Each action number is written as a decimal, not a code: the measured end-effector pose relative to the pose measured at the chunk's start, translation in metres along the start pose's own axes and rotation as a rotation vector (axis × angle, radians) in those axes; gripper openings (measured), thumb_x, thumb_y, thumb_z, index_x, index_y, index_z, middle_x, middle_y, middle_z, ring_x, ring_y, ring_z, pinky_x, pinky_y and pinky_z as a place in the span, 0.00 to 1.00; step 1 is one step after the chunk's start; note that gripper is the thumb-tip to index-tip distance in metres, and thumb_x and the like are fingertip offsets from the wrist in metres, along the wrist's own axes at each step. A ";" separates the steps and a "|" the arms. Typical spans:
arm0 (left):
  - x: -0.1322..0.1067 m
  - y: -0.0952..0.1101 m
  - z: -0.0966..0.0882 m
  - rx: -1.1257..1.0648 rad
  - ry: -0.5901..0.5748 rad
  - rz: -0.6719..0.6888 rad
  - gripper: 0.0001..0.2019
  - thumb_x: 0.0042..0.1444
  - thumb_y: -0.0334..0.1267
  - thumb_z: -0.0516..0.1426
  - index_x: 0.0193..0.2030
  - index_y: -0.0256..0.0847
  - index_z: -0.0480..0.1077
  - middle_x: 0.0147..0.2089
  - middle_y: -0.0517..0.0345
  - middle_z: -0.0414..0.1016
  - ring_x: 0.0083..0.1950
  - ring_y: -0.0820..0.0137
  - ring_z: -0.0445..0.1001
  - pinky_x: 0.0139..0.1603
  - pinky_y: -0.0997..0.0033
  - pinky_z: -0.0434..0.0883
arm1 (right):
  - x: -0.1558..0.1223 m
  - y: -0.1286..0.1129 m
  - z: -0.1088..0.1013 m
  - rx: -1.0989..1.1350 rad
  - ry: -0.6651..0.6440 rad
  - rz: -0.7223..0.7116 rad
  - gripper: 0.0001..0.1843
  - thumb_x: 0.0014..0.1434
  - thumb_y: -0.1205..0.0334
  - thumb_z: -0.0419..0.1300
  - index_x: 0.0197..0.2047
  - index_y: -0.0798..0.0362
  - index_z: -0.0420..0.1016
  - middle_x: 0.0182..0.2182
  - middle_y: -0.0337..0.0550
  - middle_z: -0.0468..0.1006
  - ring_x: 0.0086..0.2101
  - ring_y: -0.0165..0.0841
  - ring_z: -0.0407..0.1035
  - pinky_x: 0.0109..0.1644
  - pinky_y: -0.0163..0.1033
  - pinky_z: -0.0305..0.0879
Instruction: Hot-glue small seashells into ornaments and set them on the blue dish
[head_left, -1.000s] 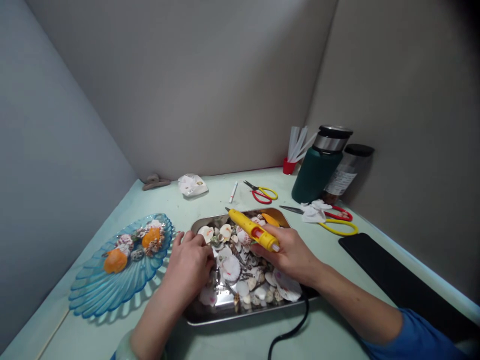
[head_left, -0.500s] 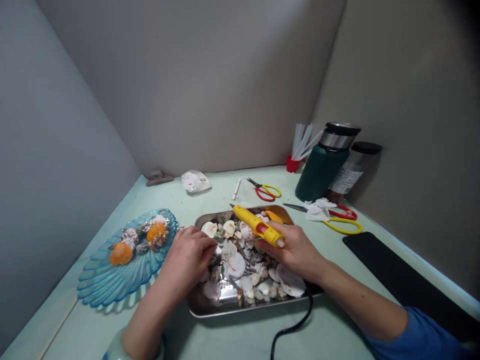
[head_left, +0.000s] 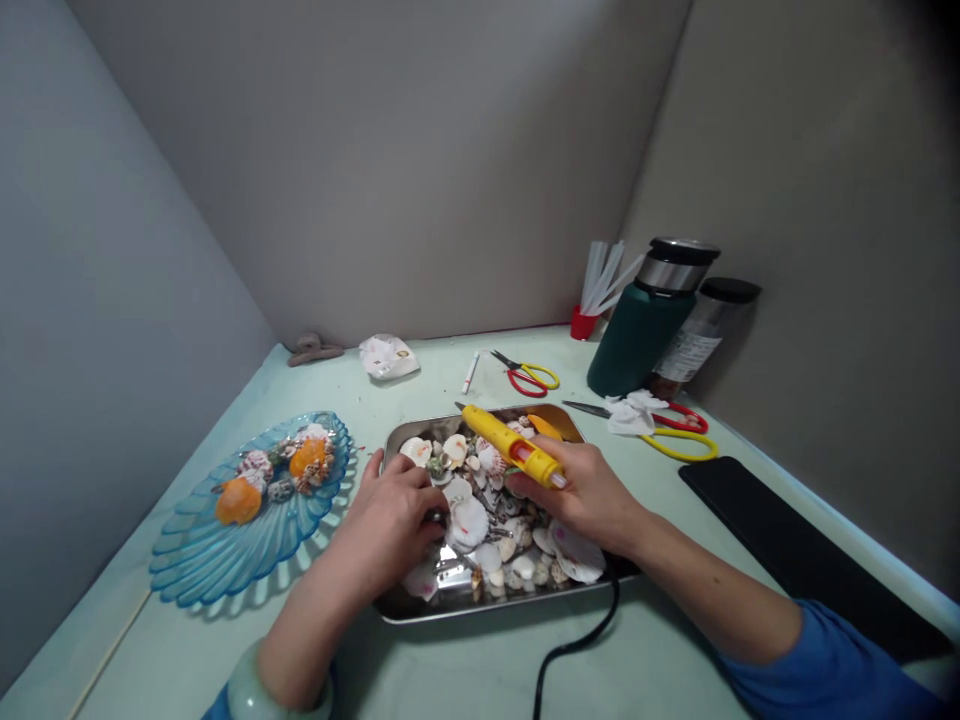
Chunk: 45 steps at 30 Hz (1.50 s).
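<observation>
A yellow hot glue gun (head_left: 499, 437) is gripped in my right hand (head_left: 589, 497), its nozzle pointing up and left above a metal tray (head_left: 480, 608). The gun's black cord (head_left: 574, 648) runs down from near my wrist over the tray's front edge. Reaching over the tray's left side, my left hand (head_left: 396, 515) has its fingers apart and bent down among the seashells (head_left: 469, 522); its fingertips are partly hidden, and nothing shows held in them. White, striped and small spiral shells fill much of the tray.
On the left stands a blue shell-shaped glass dish (head_left: 217, 560) bearing orange and pale shells. Farther back lie a white wrapper (head_left: 388, 358), a marker (head_left: 471, 372) and scissors (head_left: 529, 375). At right are a green bottle (head_left: 641, 335), larger scissors (head_left: 675, 440) and a black slab (head_left: 795, 560).
My left hand has moved slightly right, deeper into the shells, and its fingers have spread. My right hand holds the glue gun much as before. The whole view has shifted a little.
</observation>
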<state>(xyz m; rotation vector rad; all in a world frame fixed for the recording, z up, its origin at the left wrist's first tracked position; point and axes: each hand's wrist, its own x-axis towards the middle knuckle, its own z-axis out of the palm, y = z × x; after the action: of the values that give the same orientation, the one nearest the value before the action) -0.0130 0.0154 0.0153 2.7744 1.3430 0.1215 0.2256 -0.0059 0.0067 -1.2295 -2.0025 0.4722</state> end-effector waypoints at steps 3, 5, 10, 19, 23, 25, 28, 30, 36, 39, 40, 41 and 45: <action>0.002 -0.003 -0.002 0.025 0.053 -0.061 0.09 0.55 0.33 0.55 0.29 0.44 0.76 0.34 0.55 0.76 0.43 0.60 0.67 0.59 0.46 0.49 | 0.000 0.001 0.001 -0.007 0.006 -0.001 0.12 0.60 0.52 0.58 0.39 0.52 0.72 0.33 0.42 0.76 0.31 0.34 0.69 0.31 0.36 0.60; 0.000 -0.004 -0.007 0.006 0.065 -0.077 0.11 0.56 0.32 0.53 0.30 0.44 0.75 0.34 0.56 0.77 0.43 0.61 0.67 0.58 0.48 0.50 | 0.001 0.001 0.001 -0.009 0.013 -0.002 0.12 0.59 0.52 0.59 0.39 0.52 0.72 0.33 0.41 0.76 0.31 0.34 0.69 0.31 0.36 0.60; -0.011 -0.001 -0.019 -0.091 -0.094 0.046 0.07 0.51 0.32 0.58 0.34 0.48 0.75 0.36 0.60 0.76 0.46 0.61 0.67 0.57 0.49 0.52 | 0.000 0.001 0.001 0.010 0.019 -0.018 0.12 0.60 0.52 0.59 0.39 0.52 0.72 0.33 0.41 0.76 0.30 0.33 0.69 0.31 0.36 0.60; -0.008 0.001 -0.005 0.013 0.002 -0.018 0.05 0.53 0.36 0.58 0.34 0.46 0.76 0.35 0.56 0.76 0.45 0.59 0.68 0.59 0.42 0.48 | 0.000 0.000 0.000 0.013 0.014 -0.050 0.11 0.59 0.52 0.59 0.37 0.52 0.71 0.32 0.41 0.76 0.30 0.32 0.68 0.31 0.35 0.60; -0.005 0.004 -0.006 0.000 0.127 -0.067 0.19 0.54 0.30 0.55 0.54 0.43 0.68 0.42 0.52 0.78 0.46 0.60 0.69 0.59 0.47 0.51 | 0.000 0.000 0.001 0.017 0.017 -0.053 0.12 0.60 0.52 0.59 0.38 0.52 0.71 0.32 0.40 0.75 0.29 0.32 0.68 0.31 0.36 0.60; -0.006 0.007 -0.009 -0.036 0.096 -0.026 0.17 0.54 0.30 0.55 0.51 0.42 0.70 0.42 0.53 0.77 0.46 0.61 0.69 0.53 0.55 0.59 | 0.000 0.001 0.001 0.013 0.017 -0.051 0.12 0.59 0.51 0.59 0.37 0.52 0.70 0.31 0.40 0.75 0.29 0.32 0.68 0.31 0.36 0.59; -0.010 0.013 -0.011 -0.062 -0.064 0.066 0.05 0.54 0.34 0.57 0.32 0.43 0.75 0.33 0.55 0.77 0.41 0.62 0.70 0.43 0.62 0.62 | 0.000 0.002 0.000 0.015 0.022 -0.054 0.12 0.59 0.51 0.59 0.36 0.52 0.70 0.29 0.39 0.74 0.28 0.31 0.66 0.31 0.35 0.59; -0.012 0.016 -0.010 -0.057 -0.148 0.098 0.05 0.52 0.34 0.58 0.28 0.43 0.75 0.30 0.56 0.77 0.39 0.62 0.71 0.41 0.62 0.62 | 0.000 0.002 0.000 0.013 0.024 -0.056 0.12 0.59 0.51 0.59 0.35 0.52 0.70 0.28 0.38 0.73 0.27 0.31 0.66 0.31 0.35 0.58; -0.011 0.019 -0.003 -0.042 -0.184 0.050 0.11 0.52 0.29 0.53 0.25 0.42 0.74 0.28 0.54 0.76 0.32 0.65 0.72 0.35 0.66 0.63 | 0.000 0.001 0.000 0.022 0.019 -0.057 0.11 0.60 0.52 0.58 0.37 0.52 0.70 0.28 0.38 0.73 0.27 0.30 0.66 0.30 0.34 0.58; -0.009 0.017 -0.004 -0.068 -0.181 -0.007 0.11 0.53 0.30 0.52 0.25 0.41 0.74 0.28 0.54 0.76 0.31 0.66 0.72 0.33 0.68 0.62 | -0.001 0.001 0.000 0.025 0.028 -0.053 0.12 0.60 0.51 0.58 0.37 0.52 0.71 0.28 0.38 0.73 0.27 0.30 0.66 0.30 0.35 0.58; -0.008 0.016 -0.005 -0.096 -0.174 -0.019 0.11 0.54 0.30 0.52 0.26 0.41 0.74 0.28 0.54 0.76 0.31 0.66 0.72 0.33 0.69 0.62 | -0.001 0.001 0.000 0.026 0.030 -0.053 0.12 0.60 0.51 0.58 0.37 0.52 0.71 0.28 0.38 0.74 0.27 0.31 0.66 0.31 0.35 0.58; -0.008 0.015 -0.005 -0.135 -0.157 -0.029 0.11 0.55 0.31 0.51 0.27 0.41 0.73 0.29 0.54 0.75 0.32 0.66 0.72 0.33 0.69 0.63 | -0.001 0.000 0.000 0.028 0.029 -0.054 0.12 0.60 0.51 0.58 0.37 0.52 0.71 0.29 0.38 0.74 0.27 0.31 0.66 0.31 0.35 0.59; -0.009 0.011 -0.009 -0.387 -0.003 -0.125 0.09 0.58 0.34 0.50 0.30 0.41 0.70 0.32 0.55 0.73 0.33 0.68 0.70 0.34 0.70 0.63 | 0.000 -0.002 0.000 0.059 0.026 -0.047 0.11 0.60 0.52 0.58 0.36 0.52 0.70 0.29 0.38 0.74 0.28 0.32 0.67 0.32 0.36 0.60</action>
<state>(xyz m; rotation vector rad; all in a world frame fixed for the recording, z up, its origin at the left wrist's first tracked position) -0.0106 0.0019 0.0249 2.3663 1.3235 0.3319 0.2248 -0.0069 0.0076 -1.1447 -1.9767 0.4863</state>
